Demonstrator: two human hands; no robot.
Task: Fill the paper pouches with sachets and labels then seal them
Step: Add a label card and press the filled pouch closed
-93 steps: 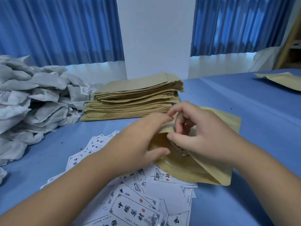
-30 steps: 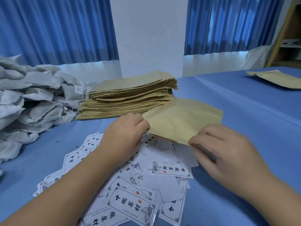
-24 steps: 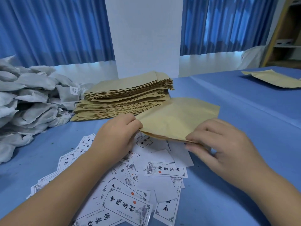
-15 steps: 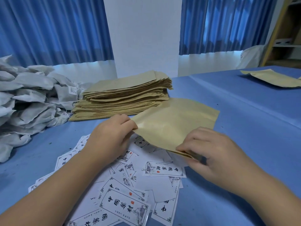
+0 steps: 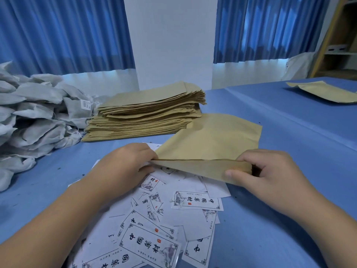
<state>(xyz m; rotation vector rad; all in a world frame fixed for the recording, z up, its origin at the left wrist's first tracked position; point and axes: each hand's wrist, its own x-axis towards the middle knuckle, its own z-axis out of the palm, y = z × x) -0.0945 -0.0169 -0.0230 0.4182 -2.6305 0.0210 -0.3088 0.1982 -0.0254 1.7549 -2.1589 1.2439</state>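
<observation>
Both hands pinch the near edge of a flat tan paper pouch point(image 5: 210, 140): left hand point(image 5: 123, 165) at its left corner, right hand point(image 5: 264, 175) at its right (edge folded toward the person), above white printed labels point(image 5: 195, 202) scattered on the blue surface point(image 5: 289, 132).

Sachets point(image 5: 32, 117) left of pouch stack point(image 5: 146, 115)
</observation>
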